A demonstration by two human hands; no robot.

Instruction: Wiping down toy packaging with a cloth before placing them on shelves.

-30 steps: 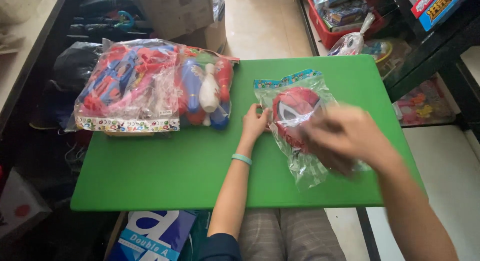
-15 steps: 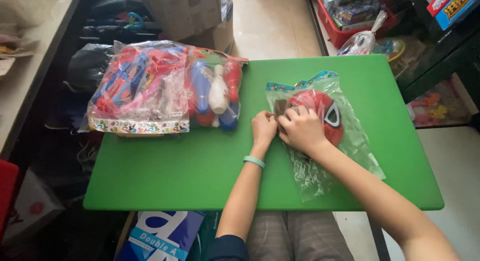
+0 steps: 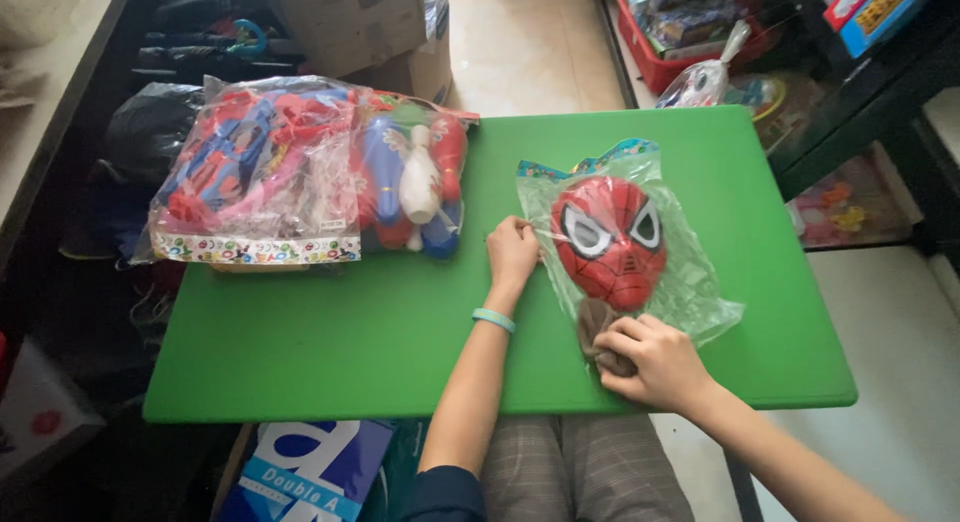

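Note:
A red mask (image 3: 608,238) with white eye patches lies in a clear plastic bag (image 3: 700,292) on the green table (image 3: 330,342). My left hand (image 3: 512,252), with a teal band on the wrist, presses the bag's left edge against the table. Near the table's front edge my right hand (image 3: 652,362) grips a small brownish cloth (image 3: 596,324) on the bag's lower end, just below the mask's chin.
Two clear bags of toys lie at the table's far left: red and blue toys (image 3: 255,172) and bowling pins (image 3: 415,182). A cardboard box (image 3: 350,22) stands beyond them. A red crate (image 3: 690,32) and shelves of toys are at the right. A blue-and-white box (image 3: 300,472) sits below.
My right hand with the cloth has slid from the mask's upper left down to the bag's lower end, uncovering the mask's face. My left hand has stayed on the bag's left edge.

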